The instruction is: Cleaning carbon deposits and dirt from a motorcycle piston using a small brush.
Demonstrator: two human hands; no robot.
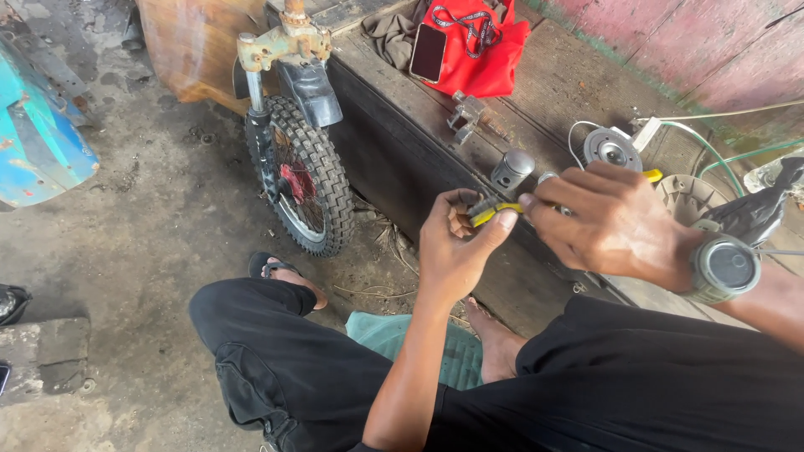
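- Mid-frame: your left hand point(456, 251) grips a small brownish part point(460, 220) and one end of a yellow-handled tool point(494, 213); your right hand point(607, 222) is closed on the other end.
- Just above, on the dark wooden surface point(402, 134): metal piston point(512, 171), round silver part point(612, 149).
- Top centre: red cloth point(481, 50) with phone point(428, 52).
- Upper left: small knobby wheel point(303, 177).

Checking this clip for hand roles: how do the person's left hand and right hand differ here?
The left hand is curled, palm up, cupping a small brownish metal part; the right hand reaches in from the side, back facing up. The right wrist wears a round grey watch; the left wrist is bare. Both pinch the same thin yellow-handled tool, above the dark wooden bench.
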